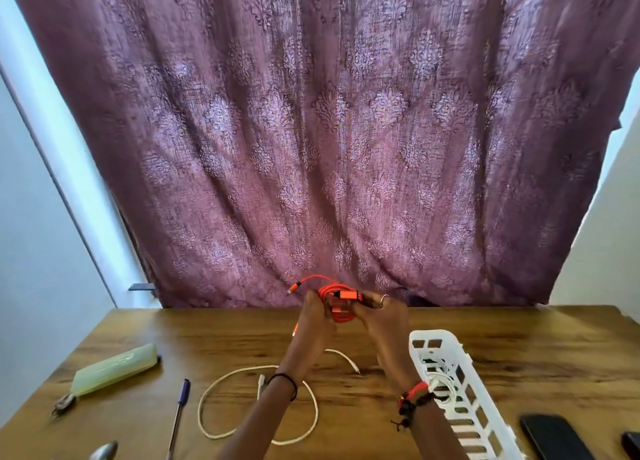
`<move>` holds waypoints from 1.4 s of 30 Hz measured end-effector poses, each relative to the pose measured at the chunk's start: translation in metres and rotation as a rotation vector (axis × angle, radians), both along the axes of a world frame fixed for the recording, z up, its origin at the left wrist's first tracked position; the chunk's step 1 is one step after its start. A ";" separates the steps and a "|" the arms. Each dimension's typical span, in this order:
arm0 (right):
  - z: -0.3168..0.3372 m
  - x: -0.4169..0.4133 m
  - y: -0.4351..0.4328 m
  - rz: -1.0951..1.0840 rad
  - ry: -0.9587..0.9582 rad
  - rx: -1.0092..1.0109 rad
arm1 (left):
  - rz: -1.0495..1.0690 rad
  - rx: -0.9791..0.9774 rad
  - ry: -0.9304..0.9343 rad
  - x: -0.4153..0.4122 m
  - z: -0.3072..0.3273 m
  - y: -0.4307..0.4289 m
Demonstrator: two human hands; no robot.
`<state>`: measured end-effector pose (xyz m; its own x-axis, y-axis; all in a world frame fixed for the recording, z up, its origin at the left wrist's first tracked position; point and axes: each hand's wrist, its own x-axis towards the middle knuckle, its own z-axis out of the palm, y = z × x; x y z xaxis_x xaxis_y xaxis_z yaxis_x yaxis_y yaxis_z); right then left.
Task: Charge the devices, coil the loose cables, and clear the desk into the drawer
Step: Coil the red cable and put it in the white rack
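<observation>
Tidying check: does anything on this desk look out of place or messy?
The white cable sprawls uncoiled across the desk, its ends free. A spoon at the near left edge looks odd beside the pen. Nothing seems spilled or damaged.

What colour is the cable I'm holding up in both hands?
Bright orange; the cable shows best in the head view, the only one here.

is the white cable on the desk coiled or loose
Loose: the white cable lies in one wide, flat loop on the desk, not wound up.
</observation>
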<state>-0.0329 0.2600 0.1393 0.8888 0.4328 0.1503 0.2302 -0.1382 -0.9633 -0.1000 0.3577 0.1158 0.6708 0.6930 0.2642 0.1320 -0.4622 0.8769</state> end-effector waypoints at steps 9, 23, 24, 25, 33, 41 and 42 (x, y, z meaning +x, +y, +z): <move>-0.003 0.009 -0.001 -0.004 -0.020 0.006 | -0.069 -0.218 -0.002 0.008 -0.011 0.013; -0.009 0.023 0.002 0.193 0.070 0.028 | -0.080 -0.281 -0.082 0.003 -0.019 0.017; -0.009 0.025 0.001 0.210 0.064 0.014 | -0.076 -0.301 -0.106 0.002 -0.020 0.016; -0.009 0.026 -0.001 0.232 0.064 0.010 | -0.078 -0.315 -0.126 0.001 -0.021 0.014; -0.008 0.033 -0.003 0.357 0.278 0.029 | 0.009 -0.384 -0.262 0.001 -0.016 0.001; 0.000 0.040 0.001 0.416 0.422 -0.055 | -0.068 -0.550 -0.328 0.003 -0.015 -0.013; 0.001 0.040 0.000 0.428 0.442 -0.047 | -0.087 -0.565 -0.328 0.003 -0.015 -0.014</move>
